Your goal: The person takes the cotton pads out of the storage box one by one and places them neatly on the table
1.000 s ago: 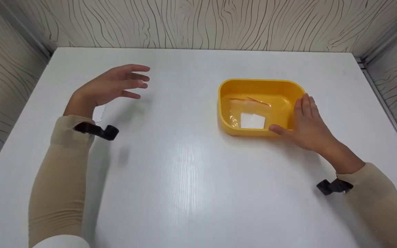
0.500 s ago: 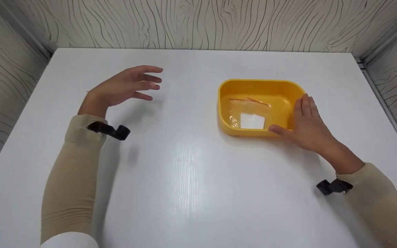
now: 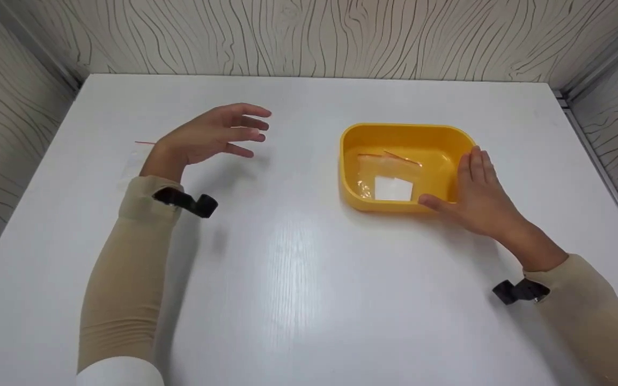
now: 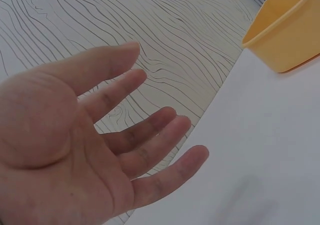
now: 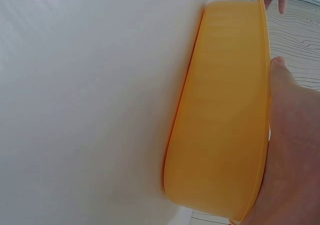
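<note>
A yellow plastic tub (image 3: 362, 205) stands on the white table, right of centre. Inside it lie clear zip bags (image 3: 384, 165) with reddish seal lines and white rectangles (image 3: 392, 188). My right hand (image 3: 483, 206) rests on the tub's near right corner, fingers straight along the right rim and thumb at the front rim. In the right wrist view the tub's outer wall (image 5: 220, 110) fills the middle. My left hand (image 3: 212, 134) is in the air left of the tub, palm facing right, fingers relaxed and spread, holding nothing. Partly hidden behind the left wrist is another clear bag (image 3: 134, 160) with a red line.
Patterned wall panels (image 3: 309, 37) border the white table (image 3: 287, 300) at the back and both sides. A black wrist camera (image 3: 185, 201) projects from the left sleeve, and another black camera (image 3: 521, 291) from the right one.
My left hand has moved steadily to the right with nothing in it, uncovering more of the bag behind its wrist. The right hand and the tub have stayed in place.
</note>
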Action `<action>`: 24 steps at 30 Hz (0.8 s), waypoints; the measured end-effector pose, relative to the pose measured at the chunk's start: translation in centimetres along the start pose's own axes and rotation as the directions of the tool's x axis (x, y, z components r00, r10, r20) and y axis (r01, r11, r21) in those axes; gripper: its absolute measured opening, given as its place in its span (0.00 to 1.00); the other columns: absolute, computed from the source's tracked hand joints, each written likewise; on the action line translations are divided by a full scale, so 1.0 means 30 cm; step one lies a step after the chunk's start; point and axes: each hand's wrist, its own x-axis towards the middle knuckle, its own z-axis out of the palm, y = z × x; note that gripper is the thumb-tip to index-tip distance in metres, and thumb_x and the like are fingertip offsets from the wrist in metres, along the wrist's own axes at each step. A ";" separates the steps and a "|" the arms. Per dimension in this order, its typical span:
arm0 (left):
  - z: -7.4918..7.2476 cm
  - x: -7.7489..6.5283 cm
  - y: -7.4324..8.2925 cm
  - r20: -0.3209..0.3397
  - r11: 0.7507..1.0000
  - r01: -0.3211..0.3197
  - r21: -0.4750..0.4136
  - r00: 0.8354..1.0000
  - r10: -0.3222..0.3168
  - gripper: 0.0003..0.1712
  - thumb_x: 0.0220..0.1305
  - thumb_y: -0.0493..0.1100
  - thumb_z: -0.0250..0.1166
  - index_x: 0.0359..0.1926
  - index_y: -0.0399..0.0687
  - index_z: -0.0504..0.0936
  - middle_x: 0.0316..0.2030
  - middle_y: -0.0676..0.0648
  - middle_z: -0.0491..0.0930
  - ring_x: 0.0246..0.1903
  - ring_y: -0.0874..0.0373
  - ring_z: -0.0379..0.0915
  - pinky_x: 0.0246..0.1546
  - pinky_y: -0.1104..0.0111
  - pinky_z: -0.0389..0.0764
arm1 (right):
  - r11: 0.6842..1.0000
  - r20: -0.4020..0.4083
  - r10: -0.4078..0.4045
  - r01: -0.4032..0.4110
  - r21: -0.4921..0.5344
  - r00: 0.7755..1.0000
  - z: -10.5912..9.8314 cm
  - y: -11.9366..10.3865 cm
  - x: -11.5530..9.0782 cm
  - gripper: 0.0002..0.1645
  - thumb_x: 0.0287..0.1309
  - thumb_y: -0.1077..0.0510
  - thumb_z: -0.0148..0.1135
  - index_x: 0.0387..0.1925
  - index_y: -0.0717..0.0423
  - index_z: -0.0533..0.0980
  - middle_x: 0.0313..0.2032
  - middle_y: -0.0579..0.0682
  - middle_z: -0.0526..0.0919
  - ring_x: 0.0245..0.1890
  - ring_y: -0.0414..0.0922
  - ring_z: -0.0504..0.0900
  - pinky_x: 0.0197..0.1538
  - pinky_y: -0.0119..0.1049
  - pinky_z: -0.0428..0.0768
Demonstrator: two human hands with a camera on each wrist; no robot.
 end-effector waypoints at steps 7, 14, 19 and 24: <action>0.018 0.021 0.008 0.026 0.999 -0.005 -0.037 1.000 0.006 0.27 0.72 0.39 0.63 0.70 0.51 0.71 0.67 0.45 0.70 0.64 0.49 0.70 0.62 0.50 0.76 | 1.000 -0.008 -0.006 0.006 0.000 1.000 0.002 0.000 0.002 0.76 0.62 0.23 0.54 0.73 0.78 0.28 0.74 0.73 0.20 0.75 0.69 0.22 0.75 0.64 0.35; 0.060 0.059 0.036 0.053 1.000 0.004 -0.021 0.999 -0.003 0.28 0.72 0.39 0.64 0.70 0.51 0.71 0.66 0.45 0.71 0.65 0.47 0.69 0.61 0.51 0.77 | 1.000 -0.008 -0.003 0.003 0.005 1.000 0.002 -0.001 0.001 0.76 0.62 0.23 0.54 0.73 0.78 0.28 0.74 0.73 0.20 0.75 0.69 0.21 0.75 0.64 0.35; 0.095 0.091 0.066 0.074 1.000 -0.013 -0.010 0.997 0.014 0.28 0.72 0.40 0.65 0.70 0.51 0.71 0.65 0.46 0.72 0.64 0.48 0.70 0.60 0.52 0.78 | 1.000 -0.014 0.004 -0.004 0.008 1.000 0.005 -0.002 0.000 0.77 0.62 0.23 0.55 0.73 0.79 0.28 0.75 0.74 0.21 0.75 0.69 0.22 0.75 0.64 0.36; 0.126 0.125 0.086 0.086 1.000 -0.019 -0.004 0.996 0.020 0.28 0.70 0.42 0.67 0.69 0.52 0.72 0.65 0.47 0.73 0.64 0.47 0.70 0.59 0.53 0.79 | 1.000 -0.015 -0.002 0.002 0.012 1.000 0.004 -0.003 -0.001 0.77 0.62 0.23 0.55 0.73 0.78 0.27 0.74 0.74 0.21 0.75 0.69 0.22 0.75 0.64 0.35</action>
